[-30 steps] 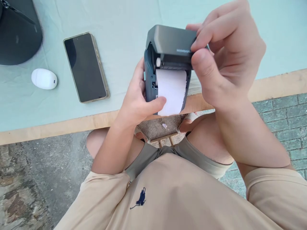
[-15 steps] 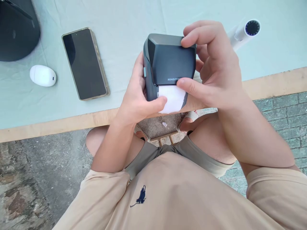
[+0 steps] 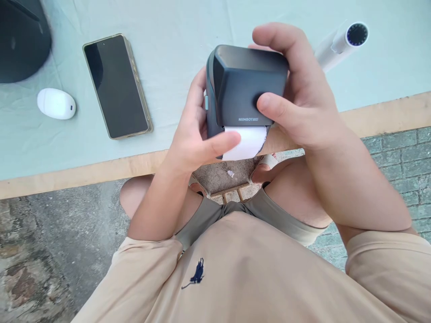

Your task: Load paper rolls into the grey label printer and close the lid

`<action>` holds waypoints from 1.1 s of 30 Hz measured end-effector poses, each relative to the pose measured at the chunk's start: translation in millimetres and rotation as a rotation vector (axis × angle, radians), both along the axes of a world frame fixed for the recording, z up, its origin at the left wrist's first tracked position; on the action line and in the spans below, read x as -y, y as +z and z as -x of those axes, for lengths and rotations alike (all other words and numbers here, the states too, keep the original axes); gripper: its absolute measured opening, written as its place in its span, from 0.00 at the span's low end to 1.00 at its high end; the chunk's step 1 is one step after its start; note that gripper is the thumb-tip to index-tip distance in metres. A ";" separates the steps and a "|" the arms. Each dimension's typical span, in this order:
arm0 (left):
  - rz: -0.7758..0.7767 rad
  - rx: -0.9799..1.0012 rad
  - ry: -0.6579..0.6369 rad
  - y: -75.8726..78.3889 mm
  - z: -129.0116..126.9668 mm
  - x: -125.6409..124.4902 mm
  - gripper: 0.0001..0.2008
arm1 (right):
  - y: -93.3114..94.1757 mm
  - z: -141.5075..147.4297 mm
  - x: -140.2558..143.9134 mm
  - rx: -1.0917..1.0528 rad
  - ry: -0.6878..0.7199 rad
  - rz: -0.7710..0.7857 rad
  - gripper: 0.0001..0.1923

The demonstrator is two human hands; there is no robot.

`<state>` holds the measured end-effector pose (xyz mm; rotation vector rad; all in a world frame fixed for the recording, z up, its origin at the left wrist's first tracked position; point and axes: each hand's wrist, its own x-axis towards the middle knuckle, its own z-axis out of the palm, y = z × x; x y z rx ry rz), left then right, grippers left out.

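Observation:
A dark label printer point(image 3: 247, 96) marked NIIMBOT is held up over the table's near edge. White label paper point(image 3: 249, 146) sticks out below its cover, toward my body. My left hand point(image 3: 191, 137) is closed round the printer's left side, its thumb lying over the paper. On the other side, my right hand point(image 3: 303, 94) grips the printer's right part. The right thumb presses on the front of the cover, while the index finger arches over the upper right corner. The printer's body hides most of the other fingers of both hands.
A phone point(image 3: 117, 87) and a white earbud case point(image 3: 56, 104) lie on the pale green cloth to the left. A dark rounded object point(image 3: 23, 45) stands at the far left corner. At the right is a white cylinder point(image 3: 336, 47) with a dark end. The wooden table edge point(image 3: 387, 112) runs across.
My right thumb has shifted up and right from the cover's lower edge onto its face, and the index finger has moved up. The printer has shifted slightly right and tilted.

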<state>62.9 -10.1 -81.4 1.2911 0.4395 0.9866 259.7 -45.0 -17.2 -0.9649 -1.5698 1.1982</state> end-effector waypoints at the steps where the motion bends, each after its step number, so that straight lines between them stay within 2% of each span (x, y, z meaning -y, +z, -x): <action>1: 0.035 0.025 -0.003 4.2 -0.6 2.2 0.38 | 0.4 0.8 -0.3 -0.001 0.010 0.024 0.27; 5: 0.162 0.049 0.052 24.2 -3.7 13.1 0.24 | 1.5 3.5 -1.2 0.019 0.014 0.058 0.28; 8: 0.209 0.048 0.041 32.2 -4.7 17.1 0.22 | 0.6 4.7 -0.9 0.022 0.009 0.054 0.29; 17: 0.160 0.067 -0.020 26.2 -2.1 8.9 0.26 | -4.9 5.7 -1.6 0.067 -0.023 -0.037 0.30; 24: 0.226 0.011 0.061 27.8 -2.7 10.0 0.23 | -11.3 6.4 -5.5 0.069 -0.042 -0.076 0.29; 29: 0.218 0.069 0.003 24.1 -1.8 7.8 0.26 | -11.7 7.3 -4.8 0.060 -0.054 -0.093 0.30; 33: 0.230 0.010 0.046 29.0 -1.4 8.4 0.24 | -12.3 4.8 -5.3 0.130 -0.057 -0.114 0.31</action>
